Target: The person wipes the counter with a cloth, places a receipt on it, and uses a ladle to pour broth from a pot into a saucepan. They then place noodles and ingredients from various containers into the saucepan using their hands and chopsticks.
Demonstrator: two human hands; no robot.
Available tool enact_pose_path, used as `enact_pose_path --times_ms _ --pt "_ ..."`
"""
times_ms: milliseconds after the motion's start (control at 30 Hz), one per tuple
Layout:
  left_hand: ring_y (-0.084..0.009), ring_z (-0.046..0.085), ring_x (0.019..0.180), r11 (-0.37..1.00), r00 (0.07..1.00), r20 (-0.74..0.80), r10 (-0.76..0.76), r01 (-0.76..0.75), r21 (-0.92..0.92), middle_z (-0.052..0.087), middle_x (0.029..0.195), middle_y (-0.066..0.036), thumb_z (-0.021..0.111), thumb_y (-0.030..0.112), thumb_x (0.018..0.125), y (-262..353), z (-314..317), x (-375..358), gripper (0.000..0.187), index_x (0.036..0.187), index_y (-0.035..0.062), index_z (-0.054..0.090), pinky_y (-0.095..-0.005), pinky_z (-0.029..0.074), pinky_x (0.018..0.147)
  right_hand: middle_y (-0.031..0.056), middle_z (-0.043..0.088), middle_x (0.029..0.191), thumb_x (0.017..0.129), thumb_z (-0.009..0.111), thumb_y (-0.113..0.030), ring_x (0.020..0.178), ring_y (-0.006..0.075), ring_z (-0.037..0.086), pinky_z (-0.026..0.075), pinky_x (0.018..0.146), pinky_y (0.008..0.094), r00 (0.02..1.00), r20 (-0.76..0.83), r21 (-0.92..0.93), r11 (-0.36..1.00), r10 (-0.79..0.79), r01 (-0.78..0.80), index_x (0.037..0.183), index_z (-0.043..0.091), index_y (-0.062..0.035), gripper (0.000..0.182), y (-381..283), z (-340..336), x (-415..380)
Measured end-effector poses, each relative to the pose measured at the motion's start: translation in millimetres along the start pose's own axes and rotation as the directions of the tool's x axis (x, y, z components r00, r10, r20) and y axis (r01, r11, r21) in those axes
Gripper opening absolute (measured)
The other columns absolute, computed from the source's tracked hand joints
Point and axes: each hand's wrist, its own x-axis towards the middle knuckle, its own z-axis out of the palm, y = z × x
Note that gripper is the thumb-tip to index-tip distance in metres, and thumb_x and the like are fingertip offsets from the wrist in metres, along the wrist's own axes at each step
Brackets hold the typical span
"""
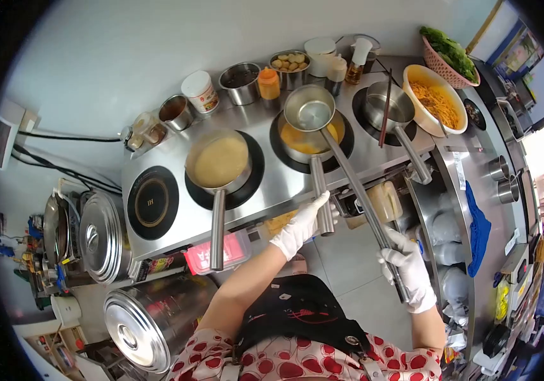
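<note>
Left hand (302,225), white glove on, is wrapped around the handle of the middle pot (295,154), near the handle's far end. Right hand (412,270), also gloved, has a solid grip on the ladle (357,186) low down on its long handle. The ladle's bowl is up over the back part of the middle pot, covering some of it. Could be a bit of liquid in that bowl or just shine, hard to say from here. The middle pot sits on its black hob with something yellow-orange inside.

Just left of it, another hob has the left pot (237,180), pretty full of beige stuff, handle pointing at the person. To the right, the right pot (402,114) has chopsticks (385,111) lying across it. Next to that there's a big bowl (457,101) of orange shreds, then a pink basket (440,63) of greens behind.

Along the wall: a white tub (200,92), an orange bottle (269,84), and a tin (291,81) of round pale pieces. Far left is a bare hob (152,202), and below the counter (176,152) sits a big lidded drum (133,333).
</note>
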Motion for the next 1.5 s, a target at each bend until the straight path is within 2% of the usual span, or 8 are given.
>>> enact_pose_path --times_ms 167,333,567,733,1033,1200,1267,1500 --pt "-0.0145 0.058 0.056 0.963 0.976 -0.151 0.155 -0.115 0.245 0.059 0.073 -0.004 0.069 0.010 0.083 -7 10 15 0.016 0.091 0.0010 0.059 -0.0274 0.051 0.052 0.0076 0.058 0.079 0.090 0.053 -0.008 0.049 0.0096 0.050 0.037 0.040 0.0218 0.998 0.034 0.028 0.998 0.062 -0.063 0.138 0.043 0.0001 0.050 10 -6 35" --pt "-0.0157 0.058 0.054 0.944 0.971 -0.077 0.228 -0.202 0.260 0.058 0.072 -0.005 0.070 0.011 0.081 6 -9 -1 0.018 0.090 0.0033 0.056 -0.0295 0.050 0.049 0.0083 0.060 0.081 0.092 0.057 -0.016 0.050 0.0101 0.052 0.038 0.042 0.0205 0.996 0.057 0.126 0.989 0.067 -0.074 0.136 0.042 0.0025 0.051 17 1 37" --pt "-0.0153 0.058 0.060 0.946 0.964 -0.035 0.263 -0.251 0.206 0.059 0.076 -0.004 0.071 0.009 0.081 58 -19 -89 0.022 0.098 0.0007 0.058 -0.0289 0.049 0.053 0.0112 0.065 0.095 0.088 0.063 -0.045 0.062 0.0112 0.060 0.046 0.050 0.0206 0.923 0.325 0.204 0.968 -0.205 0.144 0.141 0.037 0.0022 0.075 -20 35 6" --pt "-0.0149 0.054 0.060 0.919 0.938 -0.009 0.347 -0.339 0.203 0.057 0.075 -0.004 0.069 0.008 0.082 103 -52 -178 0.029 0.106 -0.0009 0.054 -0.0278 0.045 0.056 0.0136 0.064 0.100 0.097 0.053 -0.038 0.068 0.0143 0.061 0.050 0.054 0.0238 0.868 0.375 0.210 0.942 -0.326 0.263 0.137 0.038 0.0035 0.060 -16 79 31" --pt "-0.0079 0.053 0.057 0.793 0.804 -0.257 0.536 -0.375 0.480 0.056 0.069 0.001 0.067 0.021 0.083 131 -163 -326 0.024 0.096 0.0023 0.059 -0.0210 0.045 0.053 0.0081 0.066 0.082 0.090 0.064 -0.021 0.067 0.0164 0.065 0.053 0.059 0.0269 0.949 0.288 -0.077 0.991 0.130 -0.113 0.100 0.064 -0.0012 0.022 195 158 182" --pt "-0.0053 0.049 0.055 0.833 0.792 -0.348 0.502 -0.335 0.440 0.053 0.069 0.001 0.063 0.023 0.088 124 -265 -367 0.026 0.099 0.0005 0.057 -0.0173 0.040 0.047 0.0190 0.060 0.118 0.088 0.068 -0.034 0.099 0.0279 0.063 0.055 0.082 0.0371 0.916 0.189 0.074 0.925 0.355 -0.374 0.125 0.053 -0.0004 0.052 325 219 247" --pt "-0.0108 0.060 0.058 0.918 0.871 -0.302 0.387 -0.333 0.217 0.062 0.076 -0.003 0.063 0.017 0.088 121 -334 -376 0.030 0.111 -0.0015 0.059 -0.0222 0.050 0.049 0.0195 0.055 0.126 0.087 0.068 -0.038 0.108 0.0294 0.058 0.054 0.086 0.0392 0.925 0.162 0.118 0.924 0.344 -0.364 0.131 0.048 -0.0020 0.060 340 241 261" --pt "-0.0105 0.058 0.060 0.947 0.923 -0.218 0.317 -0.319 0.027 0.061 0.079 -0.003 0.065 0.015 0.087 106 -390 -371 0.033 0.113 -0.0033 0.057 -0.0224 0.051 0.052 0.0172 0.047 0.138 0.083 0.069 -0.051 0.125 0.0324 0.045 0.048 0.095 0.0441 0.948 0.046 0.331 0.891 0.315 -0.312 0.138 0.040 -0.0051 0.077 370 287 300"
